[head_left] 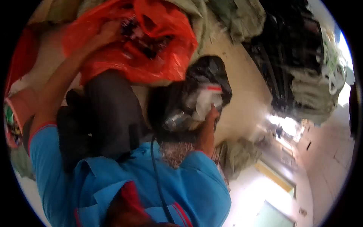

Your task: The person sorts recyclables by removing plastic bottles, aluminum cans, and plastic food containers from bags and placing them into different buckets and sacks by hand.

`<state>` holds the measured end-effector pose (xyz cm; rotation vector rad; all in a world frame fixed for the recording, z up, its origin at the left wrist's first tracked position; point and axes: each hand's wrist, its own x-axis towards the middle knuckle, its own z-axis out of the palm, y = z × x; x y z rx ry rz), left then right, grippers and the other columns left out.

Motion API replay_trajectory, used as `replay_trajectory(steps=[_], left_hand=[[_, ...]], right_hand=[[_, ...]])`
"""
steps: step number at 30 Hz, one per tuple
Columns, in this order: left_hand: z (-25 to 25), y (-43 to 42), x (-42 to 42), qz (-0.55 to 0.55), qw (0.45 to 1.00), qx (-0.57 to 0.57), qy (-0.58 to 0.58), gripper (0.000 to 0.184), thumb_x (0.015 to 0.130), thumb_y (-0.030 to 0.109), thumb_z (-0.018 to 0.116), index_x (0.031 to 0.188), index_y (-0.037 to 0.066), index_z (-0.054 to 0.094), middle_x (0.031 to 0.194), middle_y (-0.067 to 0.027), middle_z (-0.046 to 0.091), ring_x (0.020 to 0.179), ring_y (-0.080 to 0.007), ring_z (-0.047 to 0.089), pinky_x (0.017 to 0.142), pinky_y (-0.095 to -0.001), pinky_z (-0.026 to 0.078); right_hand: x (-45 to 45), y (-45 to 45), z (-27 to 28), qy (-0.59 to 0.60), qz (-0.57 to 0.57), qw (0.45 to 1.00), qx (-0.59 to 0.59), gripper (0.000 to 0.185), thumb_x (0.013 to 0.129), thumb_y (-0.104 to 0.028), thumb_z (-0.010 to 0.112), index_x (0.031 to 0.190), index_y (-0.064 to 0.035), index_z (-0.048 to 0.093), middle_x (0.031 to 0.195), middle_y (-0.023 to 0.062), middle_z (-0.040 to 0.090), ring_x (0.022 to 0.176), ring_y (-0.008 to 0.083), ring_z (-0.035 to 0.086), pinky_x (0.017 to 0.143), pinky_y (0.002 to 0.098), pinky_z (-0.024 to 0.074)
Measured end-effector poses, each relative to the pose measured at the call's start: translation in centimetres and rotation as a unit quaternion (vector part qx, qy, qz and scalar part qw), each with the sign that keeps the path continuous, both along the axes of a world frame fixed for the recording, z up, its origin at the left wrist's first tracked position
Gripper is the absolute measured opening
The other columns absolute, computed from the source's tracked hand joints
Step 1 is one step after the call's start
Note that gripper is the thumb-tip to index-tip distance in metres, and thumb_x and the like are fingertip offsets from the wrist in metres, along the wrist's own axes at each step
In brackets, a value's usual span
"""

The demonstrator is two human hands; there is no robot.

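Note:
My left hand reaches into the mouth of a red plastic bag. Dark, patterned small items lie in the bag beside its fingers, whose tips are blurred and partly hidden. On the right, my right hand is closed on the lower edge of a clear plastic bag with a red strip along its top. This clear bag is over a black plastic bag. A shiny, crinkled clear packet sits by the black bag's lower left.
At the left stands a pinkish bucket with colourful bits inside. Large black bags and grey-green sacks are piled at upper right. Another sack lies right of my right arm. The floor is pale.

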<state>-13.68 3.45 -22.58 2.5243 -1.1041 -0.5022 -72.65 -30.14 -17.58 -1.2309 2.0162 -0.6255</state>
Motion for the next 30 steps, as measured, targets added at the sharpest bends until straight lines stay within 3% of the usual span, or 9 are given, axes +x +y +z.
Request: replay_trajectory(steps=[5,8,10,15,18,24,26,29,30], left_hand=[[3.6,0.2,-0.4,0.032,0.998,-0.043,-0.043,0.084,0.059,0.039,0.079,0.122,-0.003,0.042,0.096,-0.0216,0.061,0.090,-0.0370,0.061,0.077,-0.0449,0.050],[3.7,0.5,1.3,0.032,0.999,-0.038,0.021,0.081,0.058,0.041,0.078,0.118,-0.004,0.047,0.097,-0.0228,0.061,0.090,-0.0375,0.061,0.077,-0.0439,0.051],[4.0,0.3,2.0,0.020,0.998,-0.039,0.049,0.080,0.058,0.043,0.077,0.116,-0.005,0.050,0.097,-0.0233,0.061,0.090,-0.0376,0.061,0.077,-0.0432,0.051],[6.2,-0.9,4.7,0.150,0.971,-0.031,0.185,0.072,0.054,0.045,0.074,0.107,-0.002,0.059,0.097,-0.0219,0.064,0.090,-0.0335,0.064,0.076,-0.0405,0.051],[7.4,-0.1,6.9,0.156,0.957,-0.091,0.228,0.059,0.055,0.045,0.073,0.095,0.001,0.067,0.091,-0.0198,0.067,0.085,-0.0301,0.065,0.075,-0.0380,0.051],[13.3,2.1,7.3,0.188,0.977,-0.076,0.068,0.052,0.057,0.039,0.069,0.088,-0.002,0.066,0.088,-0.0208,0.066,0.082,-0.0296,0.065,0.073,-0.0387,0.051],[13.4,3.4,7.5,0.166,0.985,-0.013,0.047,0.055,0.058,0.037,0.069,0.095,-0.003,0.062,0.092,-0.0228,0.065,0.086,-0.0315,0.065,0.075,-0.0400,0.051],[10.6,5.0,7.7,0.168,0.985,-0.037,-0.023,0.064,0.060,0.033,0.067,0.111,-0.004,0.052,0.102,-0.0257,0.061,0.094,-0.0366,0.062,0.079,-0.0429,0.051],[10.4,5.3,7.8,0.161,0.987,-0.017,0.002,0.069,0.061,0.033,0.068,0.117,-0.003,0.047,0.109,-0.0270,0.056,0.102,-0.0402,0.058,0.084,-0.0448,0.050]], right_hand=[[-1.1,0.2,1.3,0.117,0.175,0.977,-0.013,0.045,0.070,-0.026,0.075,0.096,0.0085,0.061,0.075,0.0109,0.061,0.062,0.0218,0.056,0.057,0.0355,0.0461],[-2.2,-1.2,4.0,0.396,0.507,0.753,-0.138,0.042,0.070,-0.028,0.074,0.090,0.0076,0.063,0.065,0.0107,0.061,0.055,0.0215,0.056,0.051,0.0343,0.0456],[-0.9,-1.4,5.8,0.300,0.285,0.909,0.037,0.044,0.070,-0.030,0.074,0.092,0.0062,0.064,0.060,0.0103,0.060,0.052,0.0209,0.056,0.048,0.0327,0.0452],[15.6,5.2,14.8,-0.033,0.342,0.922,-0.180,0.036,0.085,-0.021,0.065,0.103,0.0094,0.059,0.084,0.0128,0.064,0.079,0.0164,0.063,0.068,0.0291,0.0516],[28.3,13.1,18.9,-0.102,0.485,0.862,-0.107,0.025,0.088,-0.014,0.061,0.106,0.0041,0.062,0.096,0.0105,0.065,0.085,0.0157,0.062,0.075,0.0254,0.0494],[46.4,18.1,5.1,-0.042,0.860,0.498,-0.105,0.027,0.086,-0.020,0.062,0.102,0.0016,0.063,0.098,0.0147,0.066,0.088,0.0189,0.063,0.081,0.0274,0.0476],[51.9,15.0,2.8,0.117,0.847,0.504,0.119,0.033,0.084,-0.023,0.064,0.106,0.0016,0.061,0.097,0.0174,0.065,0.083,0.0195,0.064,0.075,0.0284,0.0504],[54.5,10.0,10.7,0.130,0.796,0.474,-0.353,0.036,0.085,-0.028,0.064,0.106,0.0008,0.060,0.094,0.0153,0.065,0.074,0.0187,0.064,0.065,0.0307,0.0521],[56.1,6.1,9.7,-0.013,0.757,0.589,-0.284,0.036,0.085,-0.030,0.063,0.106,-0.0001,0.060,0.094,0.0138,0.065,0.073,0.0185,0.064,0.063,0.0310,0.0520]])
